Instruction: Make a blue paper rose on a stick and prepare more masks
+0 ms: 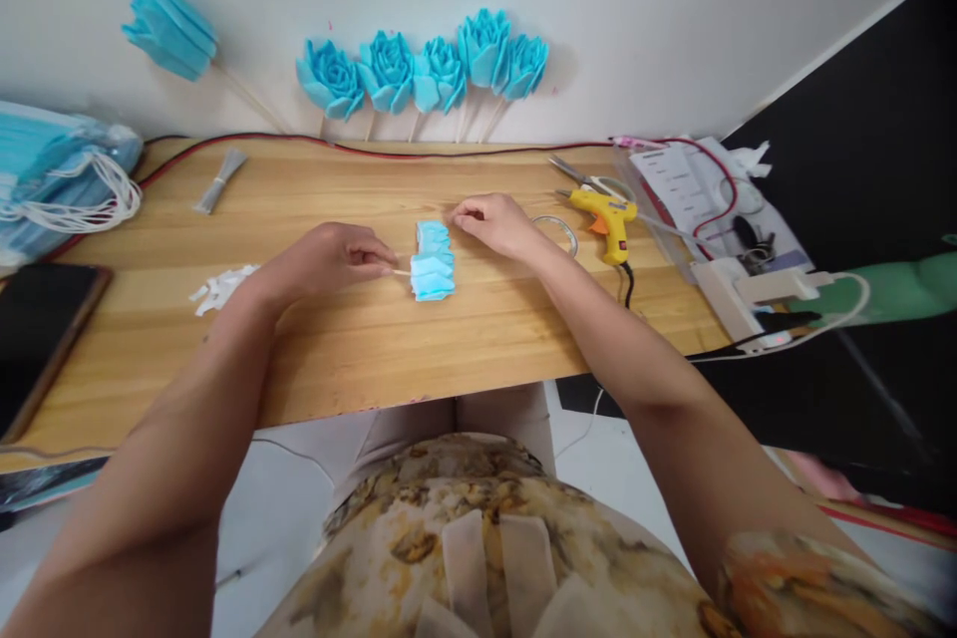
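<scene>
A folded light-blue mask piece [433, 262] lies on the wooden table [359, 339], fixed at the end of a thin wooden stick [402, 271]. My left hand [329, 257] pinches that stick just left of the blue piece. My right hand [494, 222] is curled at the upper right corner of the blue piece, fingertips touching or pinching its edge; I cannot make out which.
Several blue flowers [423, 72] on sticks lean on the wall. A yellow glue gun [609, 217], scissors [574, 171] and a tape roll [562, 231] lie right. Masks [52, 169], a phone [37, 334], white scraps [220, 287] and wire ties [219, 179] lie left.
</scene>
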The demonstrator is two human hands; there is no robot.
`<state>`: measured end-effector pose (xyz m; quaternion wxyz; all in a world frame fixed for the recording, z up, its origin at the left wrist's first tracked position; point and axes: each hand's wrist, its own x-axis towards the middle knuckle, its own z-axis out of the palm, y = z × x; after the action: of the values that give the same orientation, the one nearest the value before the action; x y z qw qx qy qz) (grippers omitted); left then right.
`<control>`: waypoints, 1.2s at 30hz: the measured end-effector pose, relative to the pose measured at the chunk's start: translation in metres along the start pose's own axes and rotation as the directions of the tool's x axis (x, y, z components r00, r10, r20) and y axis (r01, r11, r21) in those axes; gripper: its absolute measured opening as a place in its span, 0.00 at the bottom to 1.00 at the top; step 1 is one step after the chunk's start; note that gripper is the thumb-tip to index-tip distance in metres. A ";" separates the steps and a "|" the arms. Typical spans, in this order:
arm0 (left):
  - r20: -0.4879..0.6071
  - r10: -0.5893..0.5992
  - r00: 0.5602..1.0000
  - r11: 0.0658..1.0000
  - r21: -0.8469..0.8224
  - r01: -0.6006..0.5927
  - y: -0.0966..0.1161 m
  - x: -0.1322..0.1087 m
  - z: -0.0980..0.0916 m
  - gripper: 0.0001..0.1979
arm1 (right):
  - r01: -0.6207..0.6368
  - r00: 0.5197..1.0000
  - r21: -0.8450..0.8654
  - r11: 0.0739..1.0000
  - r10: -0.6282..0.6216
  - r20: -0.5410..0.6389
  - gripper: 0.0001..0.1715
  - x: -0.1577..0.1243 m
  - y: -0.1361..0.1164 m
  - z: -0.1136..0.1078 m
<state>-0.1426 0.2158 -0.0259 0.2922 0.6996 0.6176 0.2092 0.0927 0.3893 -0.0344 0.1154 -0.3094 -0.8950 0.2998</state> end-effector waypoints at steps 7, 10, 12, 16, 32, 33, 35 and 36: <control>-0.017 0.026 1.000 1.000 0.016 -0.025 -0.004 0.000 0.002 0.18 | -0.011 1.000 -0.031 0.999 0.011 0.000 0.09 0.000 0.002 0.006; -0.019 0.042 0.999 0.999 0.031 -0.041 -0.003 0.000 0.002 0.19 | -0.021 1.000 -0.036 0.999 0.021 0.002 0.07 0.000 0.001 0.007; -0.017 0.041 0.999 0.998 0.040 -0.040 -0.003 0.001 0.002 0.19 | -0.027 1.000 -0.046 0.999 0.027 -0.005 0.07 -0.001 0.000 0.008; -0.005 0.037 0.999 0.998 0.053 -0.037 0.000 0.001 0.001 0.19 | -0.056 0.998 -0.090 0.994 0.053 -0.032 0.07 -0.003 -0.004 0.011; -0.070 0.128 0.989 0.990 0.060 -0.124 -0.004 0.000 0.005 0.17 | 0.061 0.996 0.422 0.904 -0.031 -0.079 0.08 -0.009 0.008 0.013; -0.082 0.131 0.988 0.990 0.055 -0.127 -0.004 0.000 0.006 0.17 | 0.045 0.998 0.478 0.877 -0.017 -0.065 0.09 -0.010 0.008 0.013; -0.109 0.148 0.983 0.989 0.039 -0.145 -0.003 0.000 0.006 0.17 | -0.001 0.999 0.563 0.826 0.021 -0.030 0.09 -0.011 0.006 0.013; -0.122 0.156 0.980 0.988 0.031 -0.154 -0.003 0.000 0.006 0.17 | -0.022 0.999 0.591 0.806 0.040 -0.016 0.10 -0.011 0.005 0.013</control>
<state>-0.1408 0.2149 -0.0326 0.2287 0.7344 0.5803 0.2677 0.0990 0.3793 -0.0477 0.2134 -0.2770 -0.7506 0.5606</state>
